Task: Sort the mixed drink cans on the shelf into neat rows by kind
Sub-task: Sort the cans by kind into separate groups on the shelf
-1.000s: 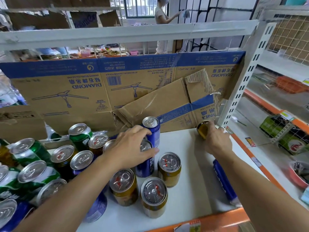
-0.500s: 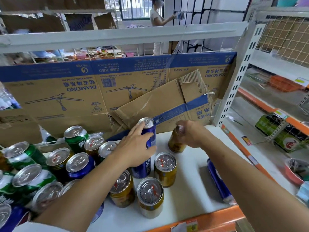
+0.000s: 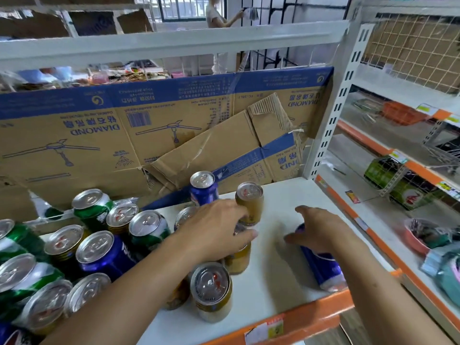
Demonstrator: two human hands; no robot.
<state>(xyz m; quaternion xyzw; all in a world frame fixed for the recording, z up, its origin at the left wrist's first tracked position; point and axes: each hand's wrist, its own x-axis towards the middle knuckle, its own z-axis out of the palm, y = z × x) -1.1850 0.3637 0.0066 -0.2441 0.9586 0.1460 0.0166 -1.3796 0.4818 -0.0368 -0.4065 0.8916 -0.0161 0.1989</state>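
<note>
The left hand [image 3: 216, 230] covers a gold can [image 3: 239, 260] mid-shelf [image 3: 273, 282]; whether it grips cannot be told; a second gold can [image 3: 249, 204] stands upright at its 1 o'clock. The right hand [image 3: 321, 227], fingers spread loose, reaches over a blue can [image 3: 321, 267] lying sideways at 4 o'clock; mixed cans [image 3: 104, 252] crowd 9 o'clock.

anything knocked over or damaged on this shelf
One blue can lies on its side near the shelf's front right, by the right hand, while other cans stand upright. The cardboard behind them is torn and creased.
</note>
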